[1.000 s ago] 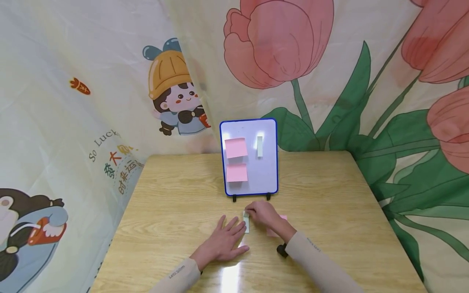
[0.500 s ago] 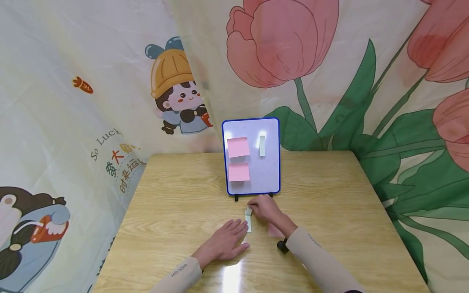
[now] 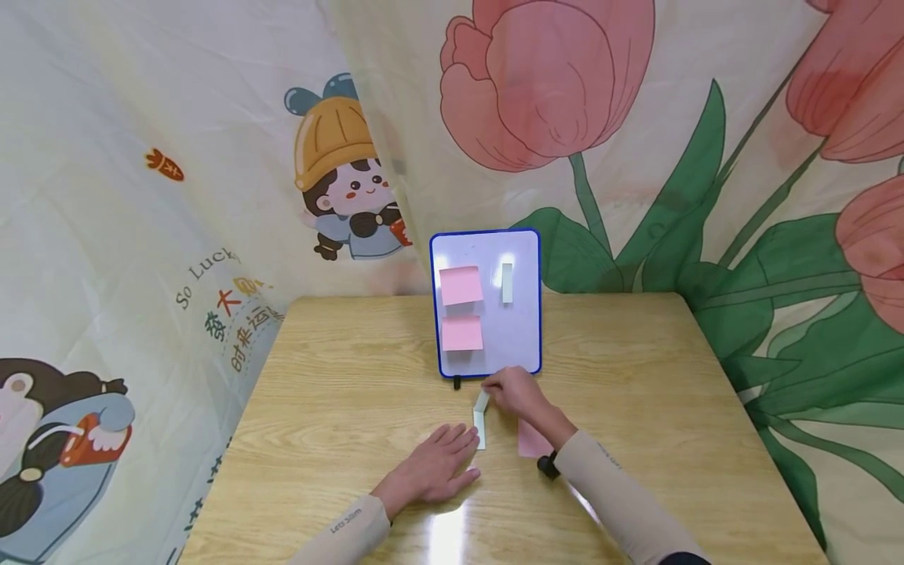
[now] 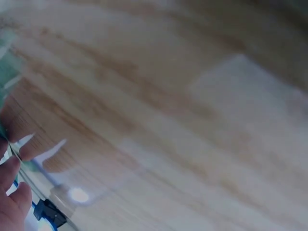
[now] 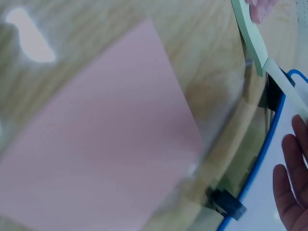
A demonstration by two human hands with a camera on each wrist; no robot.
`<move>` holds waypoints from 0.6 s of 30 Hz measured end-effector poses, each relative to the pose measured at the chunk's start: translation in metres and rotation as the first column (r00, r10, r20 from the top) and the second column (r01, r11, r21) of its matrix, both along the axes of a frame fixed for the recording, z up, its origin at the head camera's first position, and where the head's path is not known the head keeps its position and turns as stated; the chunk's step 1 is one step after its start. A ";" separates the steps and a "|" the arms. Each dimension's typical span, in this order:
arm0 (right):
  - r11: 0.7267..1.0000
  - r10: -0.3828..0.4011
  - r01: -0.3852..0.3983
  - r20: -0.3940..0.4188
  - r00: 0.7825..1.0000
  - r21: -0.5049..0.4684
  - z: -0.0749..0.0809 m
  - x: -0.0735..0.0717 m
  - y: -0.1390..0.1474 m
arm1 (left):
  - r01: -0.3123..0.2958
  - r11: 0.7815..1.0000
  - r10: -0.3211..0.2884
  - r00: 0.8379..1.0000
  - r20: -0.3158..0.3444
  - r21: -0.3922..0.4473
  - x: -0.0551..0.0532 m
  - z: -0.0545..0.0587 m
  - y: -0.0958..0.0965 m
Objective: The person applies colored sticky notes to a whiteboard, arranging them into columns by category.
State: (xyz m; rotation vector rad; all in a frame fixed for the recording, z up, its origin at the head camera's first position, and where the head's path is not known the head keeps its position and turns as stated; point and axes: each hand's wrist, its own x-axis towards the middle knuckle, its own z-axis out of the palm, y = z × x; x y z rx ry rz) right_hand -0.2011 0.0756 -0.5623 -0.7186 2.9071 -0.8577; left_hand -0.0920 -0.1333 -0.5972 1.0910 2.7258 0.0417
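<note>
Pale green sticky notes (image 3: 479, 430), narrow like a strip, lie on the table before a small whiteboard. My left hand (image 3: 434, 465) lies flat beside them, its straight fingertips touching their left edge. With thumb and fingers, my right hand (image 3: 519, 394) pinches the far end of the top strip (image 3: 482, 400), which bends upward while its near end stays on the rest. The right wrist view shows the raised strip (image 5: 284, 84) folding away from the green notes (image 5: 251, 36). Beneath my right forearm lies a pink sticky note or pad (image 3: 531, 441), partly covered.
A blue-rimmed whiteboard (image 3: 512, 333) stands upright on black feet (image 3: 457, 383) at the back. It bears two pink sticky notes (image 3: 461, 286) at left and one green strip (image 3: 507, 282) at upper right. A printed curtain (image 3: 636, 118) hangs behind the wooden table (image 3: 339, 369).
My right hand has moved away from me toward the whiteboard, drawing the green strip's far end up and out. My left hand stays in place, its spread fingers now closer together.
</note>
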 end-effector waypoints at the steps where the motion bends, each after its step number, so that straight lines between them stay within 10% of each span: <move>1: 1.000 -0.007 0.007 -0.011 1.000 -0.005 0.002 -0.001 0.000 | -0.001 1.000 0.001 1.000 0.006 -0.001 0.000 0.000 0.000; 13: 0.999 0.035 -0.031 -0.160 0.987 0.023 0.041 -0.007 0.027 | -0.006 1.000 0.007 0.999 0.052 -0.018 -0.002 0.009 0.001; 18: 0.999 0.034 -0.021 -0.321 0.946 0.043 0.057 -0.018 0.043 | -0.034 0.999 0.032 0.999 0.041 0.037 -0.008 0.020 0.003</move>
